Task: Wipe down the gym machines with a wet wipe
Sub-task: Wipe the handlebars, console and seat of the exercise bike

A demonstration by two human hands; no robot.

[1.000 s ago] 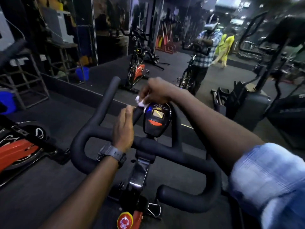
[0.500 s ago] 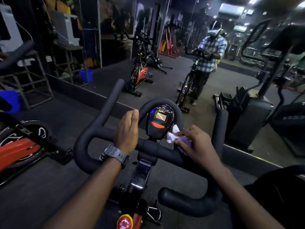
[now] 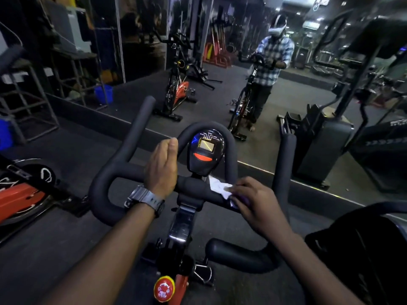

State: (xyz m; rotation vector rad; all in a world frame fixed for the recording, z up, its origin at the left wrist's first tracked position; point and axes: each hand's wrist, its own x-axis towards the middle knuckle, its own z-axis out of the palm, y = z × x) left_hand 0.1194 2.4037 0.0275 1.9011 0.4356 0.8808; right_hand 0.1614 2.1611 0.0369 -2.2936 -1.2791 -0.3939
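At 6 o'clock a red stop knob [image 3: 164, 288] caps the bike frame. Above it, the right hand [image 3: 256, 202] grips a crumpled white wet wipe [image 3: 218, 186], pressing it onto the black padded handlebar [image 3: 105, 179] at 3 o'clock of the stem. The left hand [image 3: 161, 167] rests flat, fingers relaxed, on the bar at 9 o'clock of the console [image 3: 206, 150]. Beyond, a mirror [image 3: 220, 62] stands at 12 o'clock.
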